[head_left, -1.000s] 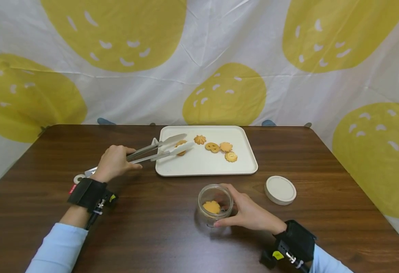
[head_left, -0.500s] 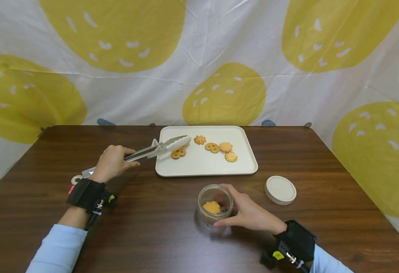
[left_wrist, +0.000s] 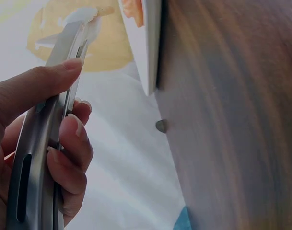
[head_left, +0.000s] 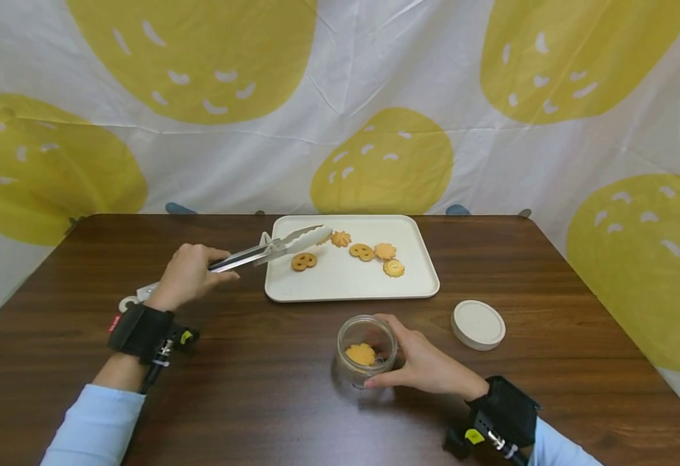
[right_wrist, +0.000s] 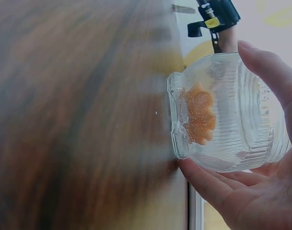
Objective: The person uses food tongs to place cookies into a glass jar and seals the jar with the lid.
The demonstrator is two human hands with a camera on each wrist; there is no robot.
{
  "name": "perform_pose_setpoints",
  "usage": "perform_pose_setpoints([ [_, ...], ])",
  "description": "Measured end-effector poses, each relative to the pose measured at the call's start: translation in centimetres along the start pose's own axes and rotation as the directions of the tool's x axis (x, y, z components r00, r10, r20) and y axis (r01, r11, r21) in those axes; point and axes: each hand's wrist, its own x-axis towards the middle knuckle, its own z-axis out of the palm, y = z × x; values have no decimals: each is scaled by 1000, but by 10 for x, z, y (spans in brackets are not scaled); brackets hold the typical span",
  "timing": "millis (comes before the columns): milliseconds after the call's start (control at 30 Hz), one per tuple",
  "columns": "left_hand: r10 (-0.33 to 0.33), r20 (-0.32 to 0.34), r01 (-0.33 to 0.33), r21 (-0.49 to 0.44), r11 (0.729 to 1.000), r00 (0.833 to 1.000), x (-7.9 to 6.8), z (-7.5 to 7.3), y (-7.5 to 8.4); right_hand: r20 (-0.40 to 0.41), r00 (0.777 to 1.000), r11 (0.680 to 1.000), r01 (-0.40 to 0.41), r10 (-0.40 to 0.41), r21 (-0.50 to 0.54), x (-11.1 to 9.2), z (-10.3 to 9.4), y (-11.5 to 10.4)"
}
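My left hand (head_left: pixel 194 275) grips metal tongs (left_wrist: pixel 38 139) with white tips, its fingers and thumb wrapped around the arms. The closed tips (head_left: pixel 307 239) are over the left part of the white tray (head_left: pixel 340 288). A tan cookie edge (left_wrist: pixel 105 10) shows at the tips, mostly hidden by them. Below the tips lies a pretzel-shaped cookie (head_left: pixel 303 261). Several more cookies sit rightward, among them a swirled one (head_left: pixel 341 239) and a pretzel-shaped one (head_left: pixel 362 252). My right hand (head_left: pixel 421 362) holds an upright glass jar (right_wrist: pixel 232 115) around its side; a flower-shaped cookie (right_wrist: pixel 201 115) is inside.
A round white lid (head_left: pixel 479 323) lies on the brown table (head_left: pixel 246 401), right of the jar. Near my left wrist is a small white ring-shaped item (head_left: pixel 127 303) with a red tag. A patterned cloth (head_left: pixel 374 84) hangs behind the table.
The tongs' tips have closed and shifted slightly up and right, leaving the pretzel-shaped cookie on the tray uncovered. The right hand and jar have stayed still.
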Motion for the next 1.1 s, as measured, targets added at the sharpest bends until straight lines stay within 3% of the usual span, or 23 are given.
perform_pose_setpoints([
  [367,42,48,-33,-177,984,998,-6,-11,7,4,1000,1000,-11,11,0,0,0,-1],
  [533,114,42,-103,-216,971,993,-10,-22,13,-1,1000,1000,-4,4,-7,0,0,0],
  [833,254,28,-241,-236,942,967,-16,-34,23,-8,1000,1000,1,-1,-19,0,0,-1],
  [1100,278,98,-232,-331,915,956,-27,-38,32,-9,1000,1000,10,-10,-3,3,4,20],
])
